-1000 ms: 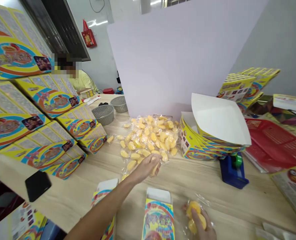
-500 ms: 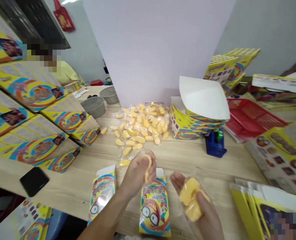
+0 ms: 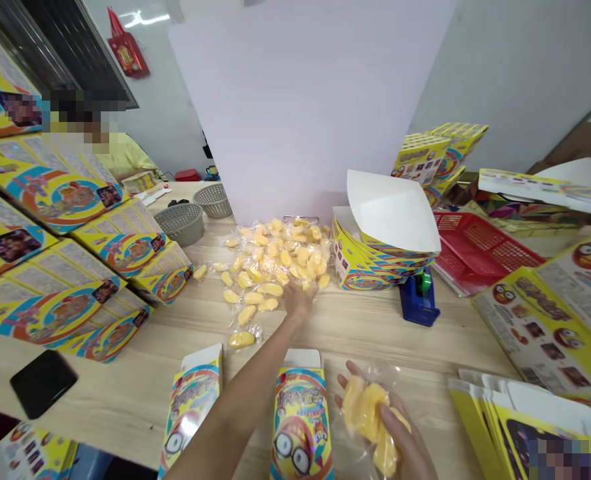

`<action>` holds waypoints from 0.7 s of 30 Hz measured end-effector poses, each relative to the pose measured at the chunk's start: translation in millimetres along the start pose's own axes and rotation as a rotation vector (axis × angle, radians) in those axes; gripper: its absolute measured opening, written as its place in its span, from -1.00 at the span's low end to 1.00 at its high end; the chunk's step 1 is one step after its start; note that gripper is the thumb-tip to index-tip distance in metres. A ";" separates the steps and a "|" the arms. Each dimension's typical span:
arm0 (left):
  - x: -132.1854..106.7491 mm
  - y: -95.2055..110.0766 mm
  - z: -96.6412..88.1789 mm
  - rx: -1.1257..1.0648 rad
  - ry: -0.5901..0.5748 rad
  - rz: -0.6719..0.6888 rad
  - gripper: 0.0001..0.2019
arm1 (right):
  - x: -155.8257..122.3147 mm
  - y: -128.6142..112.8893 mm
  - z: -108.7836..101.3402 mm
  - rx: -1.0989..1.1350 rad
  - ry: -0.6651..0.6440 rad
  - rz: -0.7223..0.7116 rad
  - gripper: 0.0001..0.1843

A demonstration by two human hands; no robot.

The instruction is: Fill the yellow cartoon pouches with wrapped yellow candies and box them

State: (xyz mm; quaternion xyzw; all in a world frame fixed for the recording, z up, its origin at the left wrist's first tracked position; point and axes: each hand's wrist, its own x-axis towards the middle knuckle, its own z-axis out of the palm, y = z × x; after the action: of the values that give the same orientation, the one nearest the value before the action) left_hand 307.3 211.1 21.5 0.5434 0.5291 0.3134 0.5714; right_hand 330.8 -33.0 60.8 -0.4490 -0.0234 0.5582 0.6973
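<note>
**Q:** Where are the hands?

**A:** The left hand [image 3: 298, 300] stretches across a wooden table [image 3: 425, 353] to the near edge of a heap of clear-wrapped yellow pieces [image 3: 275, 260]. Its fingers are lost among the wrappers, so I cannot tell whether it grasps anything.

**Q:** And the right?

**A:** The right hand [image 3: 398, 437], cut off by the bottom edge, curls around a clear bag of yellow pieces [image 3: 368, 417], holding it.

**Q:** What lies between them?

**A:** A yellow printed carton [image 3: 301, 427], also cut off, its white flap open. Exactly what the yellow pieces are is hard to make out.
</note>
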 end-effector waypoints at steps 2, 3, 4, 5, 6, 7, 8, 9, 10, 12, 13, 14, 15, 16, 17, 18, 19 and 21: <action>13.2 -3.8 0.7 -0.044 0.013 -0.008 -0.55 | 0.2 2.5 -4.7 0.036 0.018 0.006 -0.44; 15.9 -5.0 -1.8 -0.073 -0.007 -0.013 -0.64 | 1.3 3.9 -7.7 0.059 0.023 0.020 -0.43; 16.2 -5.8 -6.2 -0.108 -0.039 -0.018 -0.72 | 2.8 5.2 -11.2 0.082 0.025 0.030 -0.42; 14.3 -5.8 -12.0 -0.148 -0.081 -0.022 -0.77 | 4.6 5.9 -15.0 0.100 0.026 0.036 -0.41; 10.2 -5.0 -19.0 -0.192 -0.128 -0.026 -0.78 | 6.2 6.1 -18.7 0.109 0.021 0.040 -0.40; 3.6 -3.1 -26.6 -0.240 -0.177 -0.026 -0.76 | 7.3 5.7 -21.9 0.113 0.009 0.040 -0.39; -5.4 0.1 -34.2 -0.289 -0.224 -0.022 -0.72 | 7.8 4.7 -24.1 0.117 -0.001 0.033 -0.38; -16.9 4.6 -41.5 -0.335 -0.263 -0.018 -0.68 | 7.2 3.1 -24.8 0.126 -0.006 0.020 -0.37; -30.4 10.6 -47.9 -0.374 -0.292 -0.013 -0.64 | 5.7 1.1 -24.0 0.137 -0.005 0.006 -0.36; -61.6 25.6 -57.2 -0.454 -0.348 0.013 -0.60 | 0.2 -3.3 -18.3 0.159 0.003 -0.014 -0.35; -77.8 33.9 -60.2 -0.498 -0.393 0.033 -0.61 | -3.2 -5.2 -14.3 0.159 0.002 -0.015 -0.35; -93.4 42.1 -62.1 -0.548 -0.469 0.059 -0.65 | -6.5 -6.5 -10.5 0.150 -0.007 -0.008 -0.35; -107.6 49.7 -63.4 -0.585 -0.556 0.081 -0.69 | -9.4 -7.0 -7.6 0.134 -0.025 -0.001 -0.34; -120.0 56.3 -64.2 -0.617 -0.637 0.107 -0.73 | -11.6 -6.6 -6.2 0.116 -0.048 0.000 -0.35; -130.4 61.7 -64.7 -0.641 -0.709 0.133 -0.75 | -13.0 -5.4 -6.7 0.101 -0.067 -0.008 -0.36; -138.8 65.7 -65.2 -0.653 -0.761 0.152 -0.72 | -13.7 -3.6 -9.2 0.090 -0.078 -0.022 -0.38; -145.4 68.6 -65.8 -0.662 -0.793 0.168 -0.68 | -13.8 -1.6 -13.3 0.085 -0.080 -0.037 -0.40; -154.6 71.4 -67.1 -0.667 -0.809 0.179 -0.58 | -13.1 2.0 -24.9 0.088 -0.068 -0.042 -0.44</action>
State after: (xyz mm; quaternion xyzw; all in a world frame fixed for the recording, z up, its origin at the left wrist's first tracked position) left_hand 221.7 101.5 140.5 0.4524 0.0898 0.2777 0.8427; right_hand 337.6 -58.5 50.8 -0.3981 -0.0320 0.5587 0.7269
